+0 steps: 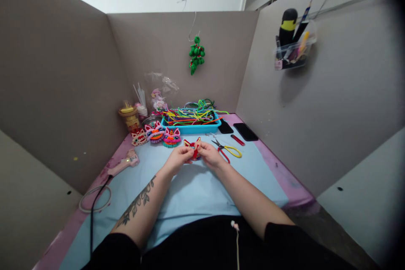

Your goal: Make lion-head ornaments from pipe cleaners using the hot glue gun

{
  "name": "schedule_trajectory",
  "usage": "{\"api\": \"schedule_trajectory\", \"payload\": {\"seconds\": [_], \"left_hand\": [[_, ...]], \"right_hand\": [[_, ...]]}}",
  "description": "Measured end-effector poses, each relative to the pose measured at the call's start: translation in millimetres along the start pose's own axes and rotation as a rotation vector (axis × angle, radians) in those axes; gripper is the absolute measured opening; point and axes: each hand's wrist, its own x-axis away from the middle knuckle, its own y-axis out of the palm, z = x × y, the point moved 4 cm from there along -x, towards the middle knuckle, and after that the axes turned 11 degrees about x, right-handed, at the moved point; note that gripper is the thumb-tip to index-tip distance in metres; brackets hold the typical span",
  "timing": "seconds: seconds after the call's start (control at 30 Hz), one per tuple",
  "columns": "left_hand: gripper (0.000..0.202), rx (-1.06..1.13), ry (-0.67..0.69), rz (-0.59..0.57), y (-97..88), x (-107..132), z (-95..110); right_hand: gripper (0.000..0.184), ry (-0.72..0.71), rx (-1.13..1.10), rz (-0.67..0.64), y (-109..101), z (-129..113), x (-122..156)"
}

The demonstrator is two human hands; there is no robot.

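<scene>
Both hands meet over the light blue mat [196,190] at the middle of the desk. My left hand [177,158] and my right hand [209,154] pinch a small red pipe-cleaner figure [193,147] with pointed ears between their fingertips. It is held just above the mat. Small scissors with a yellow and a red handle loop [228,149] lie just right of my right hand. Finished pipe-cleaner animal heads [158,134] sit in a row just beyond my left hand.
A blue tray [193,128] full of coloured pipe cleaners stands at the back. Two black phones [245,131] lie to its right. A pink glue gun [125,163] with its cable lies left. Grey partition walls enclose the desk; a green ornament [196,55] hangs behind, a pen holder [292,46] right.
</scene>
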Motion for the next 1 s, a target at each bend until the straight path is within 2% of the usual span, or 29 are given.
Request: {"api": "schedule_trajectory", "payload": {"seconds": [0.1, 0.23, 0.37, 0.47, 0.57, 0.73, 0.83, 0.9, 1.0], "left_hand": [[0.03, 0.147, -0.106, -0.077, 6.1, 3, -3], [0.031, 0.299, -0.229, -0.118, 12.3, 4, -9], [0.03, 0.367, -0.242, -0.131, 17.0, 6, -8], [0.029, 0.318, -0.186, -0.12, 17.6, 6, -5], [0.031, 0.184, -0.038, -0.072, 14.2, 5, 1], [0.028, -0.296, 0.317, 0.088, 6.0, 8, 14], [0.024, -0.572, 0.475, 0.112, 8.4, 13, 21], [0.024, -0.629, 0.492, 0.094, 10.5, 13, 22], [0.028, -0.513, 0.342, 0.056, 10.5, 10, 17]], "right_hand": [[0.034, -0.021, -0.098, -0.01, 4, -3, 0], [0.03, -0.006, -0.168, 0.03, 4, -4, 0], [0.029, -0.008, -0.188, -0.002, 4, -1, 0], [0.028, -0.018, -0.182, 0.012, 1, 2, -2], [0.031, -0.014, -0.154, 0.032, -1, 4, -3], [0.027, -0.073, 0.054, 0.14, -7, -4, 0], [0.025, -0.097, 0.223, 0.159, -8, -9, 1], [0.025, -0.107, 0.299, 0.154, -9, -11, 1], [0.028, -0.099, 0.314, 0.129, -10, -11, 1]]}}
